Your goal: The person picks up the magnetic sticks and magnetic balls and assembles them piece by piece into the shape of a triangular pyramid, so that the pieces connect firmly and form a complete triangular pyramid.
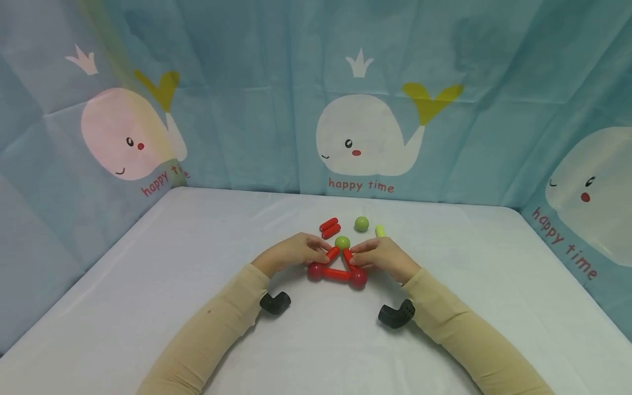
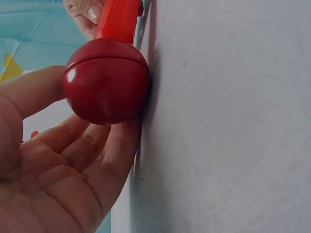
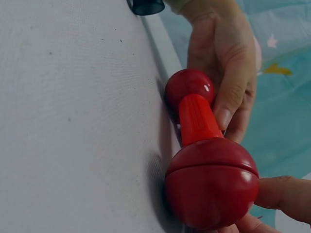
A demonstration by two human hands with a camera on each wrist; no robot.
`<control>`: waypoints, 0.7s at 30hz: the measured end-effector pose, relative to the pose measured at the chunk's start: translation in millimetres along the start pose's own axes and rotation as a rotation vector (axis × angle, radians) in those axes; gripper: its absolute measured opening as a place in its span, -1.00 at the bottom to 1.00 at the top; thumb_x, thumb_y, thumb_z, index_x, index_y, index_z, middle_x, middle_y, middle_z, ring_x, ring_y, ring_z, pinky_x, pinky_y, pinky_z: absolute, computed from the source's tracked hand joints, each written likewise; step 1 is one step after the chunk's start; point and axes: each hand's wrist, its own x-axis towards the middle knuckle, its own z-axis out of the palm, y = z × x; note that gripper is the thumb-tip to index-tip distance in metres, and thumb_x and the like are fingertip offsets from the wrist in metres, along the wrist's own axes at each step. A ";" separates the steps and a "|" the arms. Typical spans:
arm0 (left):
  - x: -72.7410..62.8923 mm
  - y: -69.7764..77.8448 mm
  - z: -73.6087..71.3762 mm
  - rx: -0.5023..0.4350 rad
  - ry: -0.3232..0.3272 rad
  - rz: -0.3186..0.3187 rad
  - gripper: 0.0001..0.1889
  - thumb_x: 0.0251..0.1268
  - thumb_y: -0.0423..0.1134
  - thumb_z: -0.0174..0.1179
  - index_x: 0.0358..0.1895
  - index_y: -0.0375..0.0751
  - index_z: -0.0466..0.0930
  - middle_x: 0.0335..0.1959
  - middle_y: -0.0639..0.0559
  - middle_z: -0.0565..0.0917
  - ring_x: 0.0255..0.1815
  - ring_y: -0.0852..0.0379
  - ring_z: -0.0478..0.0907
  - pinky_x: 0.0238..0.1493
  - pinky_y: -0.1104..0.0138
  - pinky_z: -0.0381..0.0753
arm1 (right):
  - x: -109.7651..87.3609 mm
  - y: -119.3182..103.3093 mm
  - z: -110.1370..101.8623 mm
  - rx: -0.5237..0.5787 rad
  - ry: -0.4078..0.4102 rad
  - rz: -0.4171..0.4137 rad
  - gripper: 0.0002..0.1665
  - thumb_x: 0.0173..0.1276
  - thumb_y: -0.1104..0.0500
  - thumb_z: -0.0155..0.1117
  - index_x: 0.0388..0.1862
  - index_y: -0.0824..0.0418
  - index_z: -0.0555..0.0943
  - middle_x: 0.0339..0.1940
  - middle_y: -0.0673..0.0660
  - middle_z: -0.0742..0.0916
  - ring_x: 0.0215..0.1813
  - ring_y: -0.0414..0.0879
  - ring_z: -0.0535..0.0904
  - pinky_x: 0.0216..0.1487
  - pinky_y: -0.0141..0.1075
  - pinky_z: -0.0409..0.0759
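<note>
Left hand (image 1: 299, 253) pinches left rod (image 1: 333, 253), right hand (image 1: 386, 256) pinches right rod (image 1: 348, 255); both slant lengthwise toward the green ball (image 1: 342, 242) beyond.

There are five red rods (image 1: 337, 275), one yellow-green rod (image 1: 379, 231) – and four balls (image 1: 357, 278)

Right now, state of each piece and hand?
Left hand: pinching left slanted rod
Right hand: pinching right slanted rod
Red balls: joined by bottom rod
Near green ball: at slanted rods' far ends, joint unclear
Far green ball: lying apart
Loose red rods: side by side
Yellow-green rod: partly hidden by right hand
</note>
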 end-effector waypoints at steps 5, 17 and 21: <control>0.2 -0.1 1.1 0.013 0.001 -0.003 -0.59 0.25 -0.12 0.33 0.18 0.01 0.63 -0.05 0.04 0.69 -0.05 0.11 0.52 -0.11 0.36 0.53 | -0.8 1.8 -1.1 0.018 -0.006 -0.009 -0.53 0.27 0.17 0.38 0.12 0.36 0.64 0.06 0.24 0.75 -0.16 -0.16 0.71 0.04 -0.22 0.69; 0.8 -0.7 1.1 0.003 -0.010 -0.009 -0.56 0.23 -0.09 0.34 0.19 0.03 0.63 0.08 0.04 0.64 0.07 0.08 0.49 0.04 0.28 0.54 | 0.3 3.2 -1.7 0.007 -0.001 -0.014 -0.55 0.29 0.17 0.37 0.13 0.34 0.65 0.08 0.26 0.75 -0.11 -0.15 0.70 0.06 -0.20 0.68; 0.9 -0.9 1.1 0.011 -0.011 -0.009 -0.56 0.24 -0.09 0.33 0.20 0.01 0.62 0.09 0.04 0.64 0.09 0.08 0.50 0.12 0.22 0.55 | 0.1 3.7 -3.2 0.006 -0.019 -0.024 -0.55 0.29 0.18 0.36 0.13 0.34 0.66 0.09 0.25 0.75 -0.11 -0.17 0.69 0.07 -0.20 0.67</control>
